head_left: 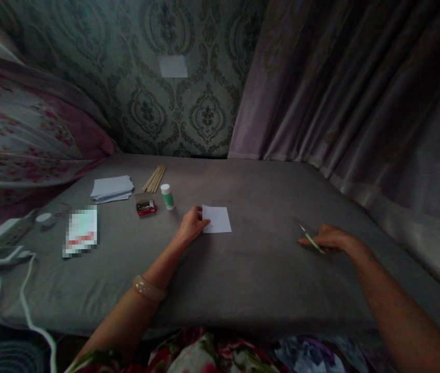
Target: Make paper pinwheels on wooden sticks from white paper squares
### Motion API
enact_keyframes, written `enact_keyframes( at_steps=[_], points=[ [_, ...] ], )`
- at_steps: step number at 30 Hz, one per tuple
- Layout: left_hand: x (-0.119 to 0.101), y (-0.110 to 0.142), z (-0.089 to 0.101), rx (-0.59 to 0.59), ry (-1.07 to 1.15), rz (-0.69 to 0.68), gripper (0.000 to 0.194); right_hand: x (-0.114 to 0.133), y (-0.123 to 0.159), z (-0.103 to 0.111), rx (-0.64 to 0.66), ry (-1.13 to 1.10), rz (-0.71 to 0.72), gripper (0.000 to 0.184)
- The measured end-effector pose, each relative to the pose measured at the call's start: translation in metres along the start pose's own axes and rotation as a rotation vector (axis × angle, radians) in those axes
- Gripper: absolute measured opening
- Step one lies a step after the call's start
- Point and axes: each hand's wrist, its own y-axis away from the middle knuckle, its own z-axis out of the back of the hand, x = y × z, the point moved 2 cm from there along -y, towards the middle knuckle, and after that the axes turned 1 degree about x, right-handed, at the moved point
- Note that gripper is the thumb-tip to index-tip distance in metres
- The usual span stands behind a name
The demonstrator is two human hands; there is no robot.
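My left hand [192, 226] pinches the left edge of a small white paper sheet [218, 219], thumb on top. The sheet lies in front of me on the grey cloth. Well apart on the right, my right hand [329, 239] holds a slim tool [313, 242] with a pale green handle and a thin metal tip. That tip points away from me and to the left; its exact kind is too small to tell. Left of the paper stands a white and green glue stick [167, 198], upright with its cap on. Beside it sits a small red box [146, 207], open, with dark small pieces inside.
A paper stack [112, 187] and several wooden sticks [154, 179] lie at the back left. A blurred packet [82, 230] rests nearer, by a white power strip [4, 241] with cables. Curtains [344, 98] border the right side; patterned wall stands behind.
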Motion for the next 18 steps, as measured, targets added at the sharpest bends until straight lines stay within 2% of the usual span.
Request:
enact_keyframes(
  at_steps=[4, 9, 12, 15, 18],
  points=[
    [0.004, -0.001, 0.006, -0.050, -0.121, -0.119, 0.036, -0.004, 0.000, 0.000, 0.046, -0.051, -0.006, 0.055],
    [0.007, 0.000, 0.006, 0.053, -0.328, -0.285, 0.021, -0.003, -0.007, -0.007, -0.028, -0.030, -0.009, 0.053],
    [0.003, 0.006, 0.006, 0.048, -0.468, -0.356, 0.016, -0.003, -0.008, -0.013, 0.017, -0.107, 0.056, 0.045],
    [-0.006, 0.010, 0.017, -0.116, -0.504, -0.320, 0.009, -0.010, -0.008, -0.021, 0.058, -0.269, 0.061, 0.030],
    [-0.015, 0.010, 0.041, -0.474, -0.470, -0.245, 0.007, -0.022, -0.010, -0.028, -0.015, -0.379, 0.009, 0.023]
  ],
)
